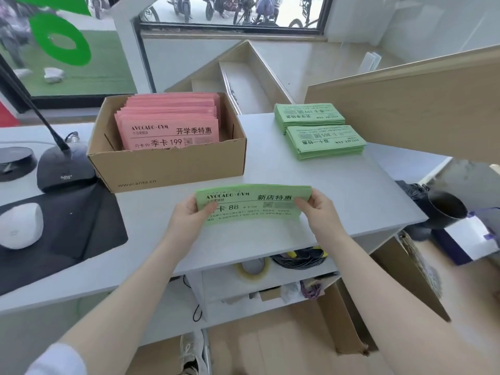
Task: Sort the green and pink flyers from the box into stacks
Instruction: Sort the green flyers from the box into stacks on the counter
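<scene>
Where the white desk (pixel 338 190) meets a window wall, bikes parked outside. Cardboard box (pixel 167 163) on the desk toward the far left, packed with upright pink flyers (pixel 170 125), matte paper, edges fanned. Two green stacks (pixel 316 131) flat at the far right edge, one just behind the other, beside a pale wood panel (pixel 419 104). Left of the box, black microphone base (pixel 65 169); white mouse (pixel 20 226) on a black mat (pixel 81 231). Near the front edge, held above the surface, a slightly bowed green flyer bundle (pixel 254 204): left hand (pixel 186 215) pinching its left end, right hand (pixel 319 209) pinching its right end, thumbs on top. Under the desk, shelf with tape roll (pixel 253 267) and coiled cables (pixel 300 259).
</scene>
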A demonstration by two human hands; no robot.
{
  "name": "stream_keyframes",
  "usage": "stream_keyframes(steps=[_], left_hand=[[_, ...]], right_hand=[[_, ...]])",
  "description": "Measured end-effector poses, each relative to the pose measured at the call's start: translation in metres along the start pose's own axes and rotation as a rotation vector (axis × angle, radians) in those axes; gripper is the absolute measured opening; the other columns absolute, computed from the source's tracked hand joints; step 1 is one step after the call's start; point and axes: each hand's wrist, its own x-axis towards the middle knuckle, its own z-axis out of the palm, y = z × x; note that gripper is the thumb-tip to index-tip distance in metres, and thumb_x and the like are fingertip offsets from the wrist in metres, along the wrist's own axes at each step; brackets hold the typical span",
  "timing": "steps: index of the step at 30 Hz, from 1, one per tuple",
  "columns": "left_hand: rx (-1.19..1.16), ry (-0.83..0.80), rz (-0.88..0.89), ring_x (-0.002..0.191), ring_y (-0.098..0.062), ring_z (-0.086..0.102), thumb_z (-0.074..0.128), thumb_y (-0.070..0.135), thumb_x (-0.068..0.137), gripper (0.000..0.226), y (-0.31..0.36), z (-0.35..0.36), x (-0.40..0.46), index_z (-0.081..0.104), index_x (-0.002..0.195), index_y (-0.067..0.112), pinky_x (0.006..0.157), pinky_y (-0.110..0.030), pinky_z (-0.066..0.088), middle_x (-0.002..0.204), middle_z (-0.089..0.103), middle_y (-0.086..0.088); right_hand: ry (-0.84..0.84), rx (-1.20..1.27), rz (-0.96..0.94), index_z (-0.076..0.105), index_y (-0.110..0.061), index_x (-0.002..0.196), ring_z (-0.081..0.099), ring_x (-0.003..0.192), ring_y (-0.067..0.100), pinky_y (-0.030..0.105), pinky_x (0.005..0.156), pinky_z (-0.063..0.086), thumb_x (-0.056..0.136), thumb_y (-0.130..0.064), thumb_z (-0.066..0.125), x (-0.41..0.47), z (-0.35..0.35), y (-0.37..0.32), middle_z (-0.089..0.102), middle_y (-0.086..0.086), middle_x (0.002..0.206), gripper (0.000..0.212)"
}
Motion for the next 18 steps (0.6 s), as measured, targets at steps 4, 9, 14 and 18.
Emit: stream_keyframes(steps=[4,9,14,18], left_hand=[[0.002,-0.017,0.066,0.089,0.005,0.064,0.049,0.002,0.093,0.025,-0.001,0.012,-0.004,0.059,0.104,0.021,0.078,-0.012,0.047,0.099,0.067,0.014],[0.145,-0.058,0.06,0.113,-0.015,0.056,0.05,0.002,0.093,0.029,-0.016,0.009,-0.002,0.048,0.117,0.018,0.101,-0.036,0.042,0.118,0.062,0.0],[0.141,-0.026,0.085,0.105,-0.004,0.054,0.04,0.001,0.096,0.03,-0.013,0.018,0.003,0.047,0.108,0.028,0.093,-0.022,0.04,0.111,0.059,0.009],[0.19,-0.03,0.106,0.099,0.006,0.056,0.039,0.002,0.097,0.032,-0.024,0.018,0.005,0.05,0.106,0.03,0.09,-0.02,0.042,0.108,0.06,0.013]], right_hand=[[0.057,0.05,-0.051,0.055,-0.02,0.097,0.06,0.085,-0.002,0.013,0.072,0.049,0.095,-0.003,0.045,-0.001,0.004,-0.004,0.063,-0.007,0.095,0.019],[0.034,0.013,0.0,0.053,-0.008,0.11,0.061,0.095,0.011,0.022,0.082,0.052,0.089,-0.001,0.057,-0.004,-0.007,0.009,0.064,0.001,0.104,0.023],[0.043,0.032,-0.022,0.051,-0.008,0.105,0.059,0.089,0.007,0.012,0.074,0.05,0.092,0.002,0.048,-0.001,-0.003,0.008,0.062,-0.001,0.099,0.017],[0.092,0.002,-0.039,0.051,-0.02,0.096,0.058,0.089,0.007,0.018,0.075,0.048,0.095,-0.002,0.045,0.002,-0.004,0.013,0.062,-0.005,0.097,0.019]])
